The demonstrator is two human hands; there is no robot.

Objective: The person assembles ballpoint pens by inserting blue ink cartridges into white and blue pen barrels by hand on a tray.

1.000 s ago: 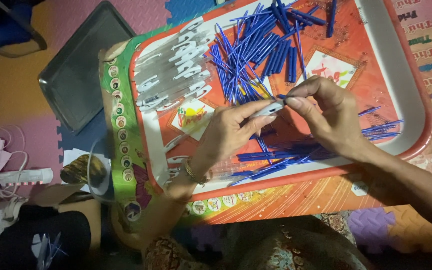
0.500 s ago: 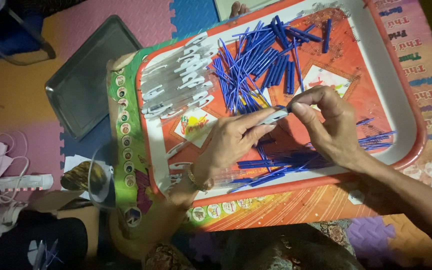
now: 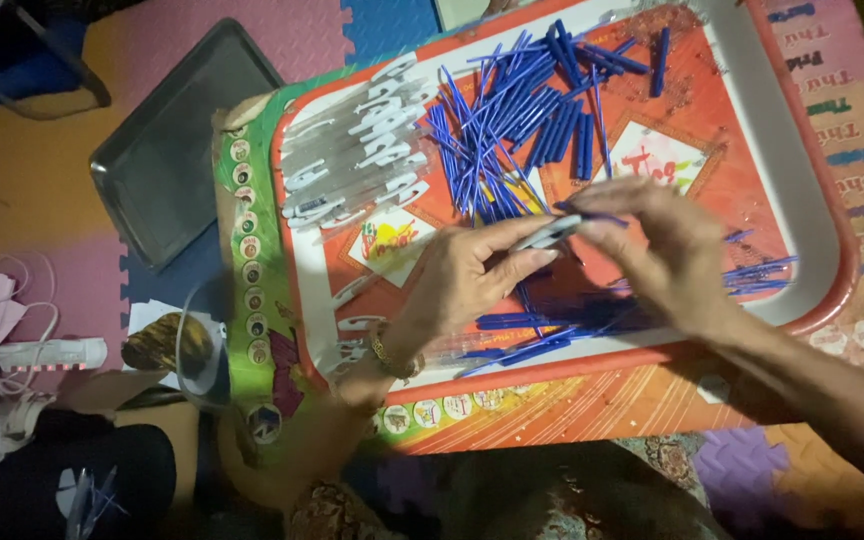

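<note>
Two printed diamond-shaped panels (image 3: 652, 165) on the red tray floor: white with coloured lettering, one beside the blue pile, another (image 3: 392, 243) below the clear barrels. Down the green table edge at left, a column of small round stickers (image 3: 248, 245), pale with dark motifs. Along the near edge, a row of similar round stickers (image 3: 432, 410). At far right, rows of coloured lettering (image 3: 857, 160) on a pink mat.

Blue pen refills (image 3: 512, 110), clear white-clipped pen barrels (image 3: 357, 165), orange-red white-rimmed tray (image 3: 802, 170), dark grey metal tray (image 3: 177, 160).
</note>
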